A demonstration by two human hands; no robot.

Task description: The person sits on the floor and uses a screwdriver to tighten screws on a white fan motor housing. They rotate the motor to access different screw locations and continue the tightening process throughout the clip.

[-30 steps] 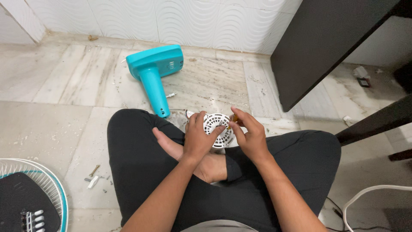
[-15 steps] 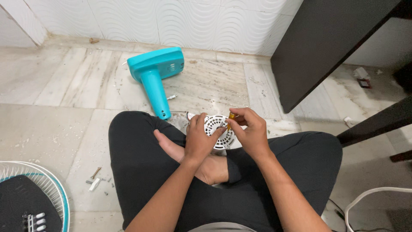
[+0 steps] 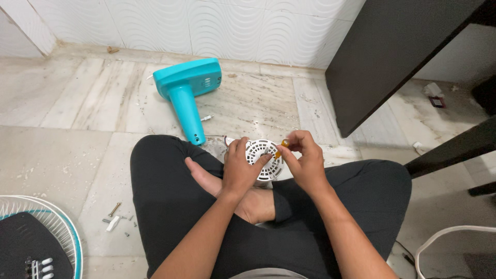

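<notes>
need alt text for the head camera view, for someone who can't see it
A person sitting cross-legged on a marble floor steadies a round white vented fan motor cover with the left hand while the right hand holds a small amber-handled screwdriver against it. A teal fan stand lies ahead, and loose screws sit to the left.

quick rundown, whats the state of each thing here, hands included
left hand: gripping the round white slotted motor cover
right hand: pinching a small orange-handled tool at the cover
round white slotted motor cover: held up over the crossed legs, detached from the stand
small orange-handled tool: tip angled down to the cover's face
teal plastic fan stand: lying on its side on the floor
white wire fan guard: off, flat on the floor
loose screws: scattered on the tile
</notes>
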